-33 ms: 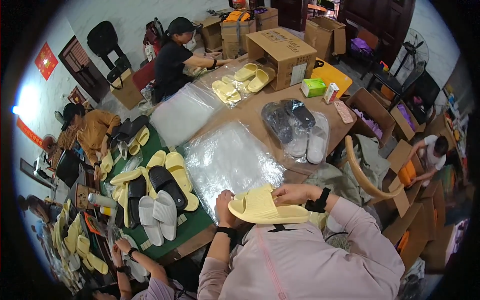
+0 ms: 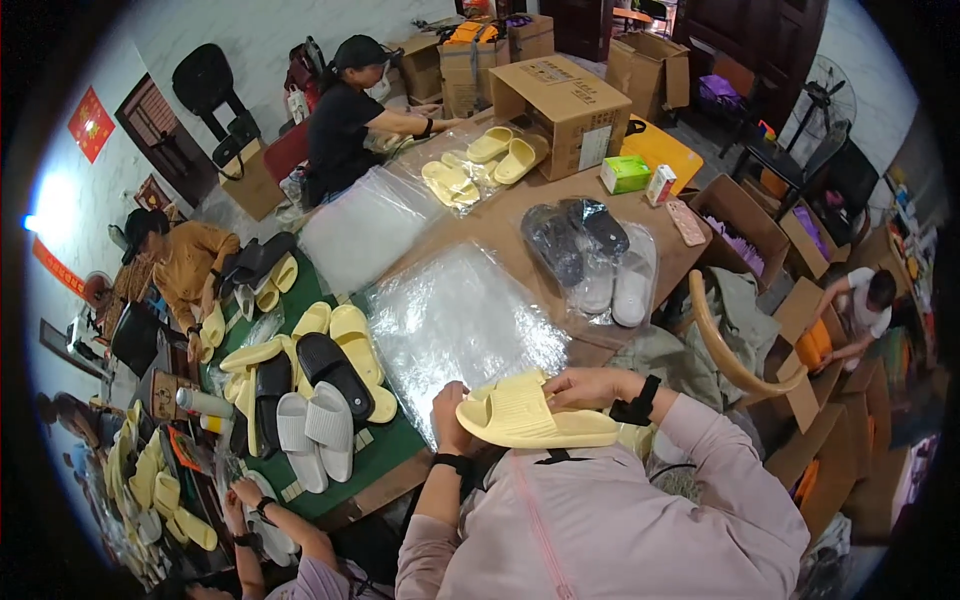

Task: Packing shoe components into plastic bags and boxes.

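Observation:
Close to my chest, at the table's near edge, I hold pale yellow slide slippers (image 2: 535, 425), one in front and part of another showing behind it. My left hand (image 2: 450, 415) is closed at the toe end, its fingertips partly hidden. From the other side my right hand (image 2: 592, 387) grips behind the strap, fingers bent and partly covered by the slipper. Just beyond my hands lies a stack of clear plastic bags (image 2: 465, 325). Left of them, grey slippers (image 2: 315, 430), a black slipper (image 2: 335, 373) and more yellow slippers (image 2: 355, 345) rest on the green mat (image 2: 385, 455).
Bagged dark and white slippers (image 2: 590, 260) lie right of the bag stack. Farther back are bagged yellow slippers (image 2: 480, 168), an open carton (image 2: 565, 105) and a green box (image 2: 625, 174). Co-workers sit around the table. A curved wooden chair arm (image 2: 735, 360) stands at my right.

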`<action>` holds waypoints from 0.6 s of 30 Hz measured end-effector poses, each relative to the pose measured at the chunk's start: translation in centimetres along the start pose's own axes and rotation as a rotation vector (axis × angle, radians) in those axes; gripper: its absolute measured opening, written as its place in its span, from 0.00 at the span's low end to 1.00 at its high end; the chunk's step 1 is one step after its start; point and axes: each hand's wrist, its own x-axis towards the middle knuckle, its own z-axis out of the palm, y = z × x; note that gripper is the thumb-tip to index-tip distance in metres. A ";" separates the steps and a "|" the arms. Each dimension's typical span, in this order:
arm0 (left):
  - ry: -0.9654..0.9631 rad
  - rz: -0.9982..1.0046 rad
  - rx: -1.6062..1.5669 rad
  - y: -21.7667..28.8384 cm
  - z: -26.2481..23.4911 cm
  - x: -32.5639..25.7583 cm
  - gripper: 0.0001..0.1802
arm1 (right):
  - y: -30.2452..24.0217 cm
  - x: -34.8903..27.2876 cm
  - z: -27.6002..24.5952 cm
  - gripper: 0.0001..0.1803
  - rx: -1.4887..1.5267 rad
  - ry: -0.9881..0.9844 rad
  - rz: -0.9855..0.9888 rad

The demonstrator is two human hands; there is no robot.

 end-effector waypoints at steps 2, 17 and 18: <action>-0.391 -0.165 0.140 -3.4 3.4 -0.5 0.14 | 0.1 0.3 0.1 0.23 -0.017 -0.046 0.021; -0.261 0.064 0.376 -3.9 5.5 -4.2 0.27 | -0.2 -1.1 0.4 0.28 -0.116 0.047 0.184; -0.213 0.051 0.353 -3.4 4.8 -3.9 0.27 | -0.2 -1.0 0.3 0.28 -0.113 0.048 0.184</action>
